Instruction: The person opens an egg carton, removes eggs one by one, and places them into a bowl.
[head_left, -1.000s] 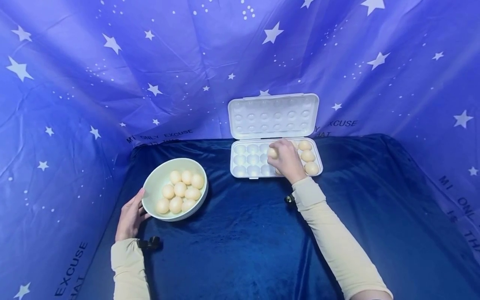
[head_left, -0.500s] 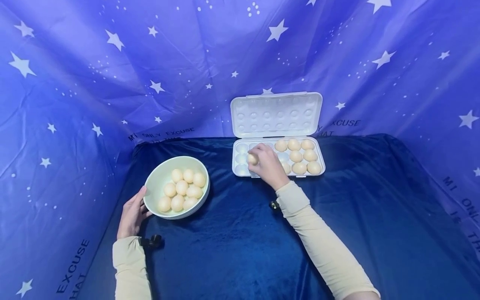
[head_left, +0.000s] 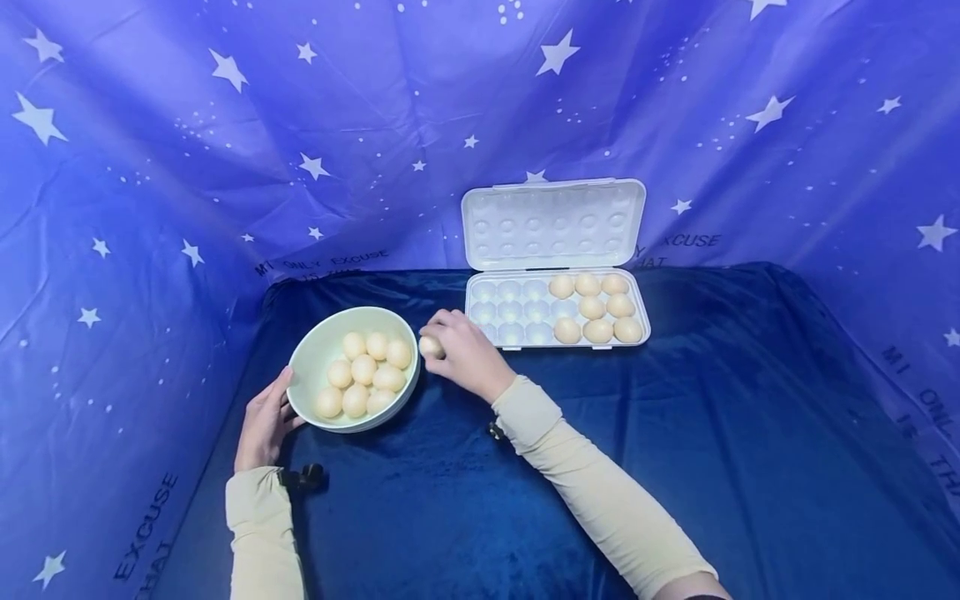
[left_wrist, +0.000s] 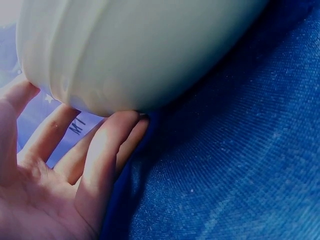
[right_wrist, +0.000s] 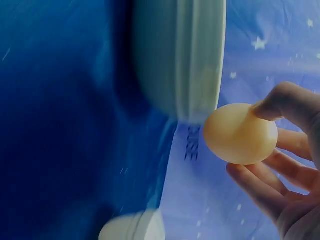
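Note:
Between its thumb and fingertips my right hand (head_left: 467, 354) pinches an egg (right_wrist: 240, 134), just off the right rim of a pale green bowl (head_left: 315, 354). Several eggs (head_left: 363, 369) lie inside that bowl. My left hand (head_left: 262, 425) touches the bowl's left side. In the left wrist view its fairly straight fingers (left_wrist: 102, 160) rest against the outer wall. Behind and to the right of my right hand, a white egg carton (head_left: 557, 343) stands with its lid raised. Eggs (head_left: 598, 331) fill most of its right half, with one bare cup among them; the visible left cups hold none.
A dark blue cloth (head_left: 465, 492) covers the table. Behind and at the sides hangs a blue-violet curtain (head_left: 360, 108) with white stars. The raised carton lid (head_left: 553, 225) stands close to the back curtain.
My right hand has moved left from over the carton to the bowl's right rim, carrying the egg. The left hand stays at the bowl.

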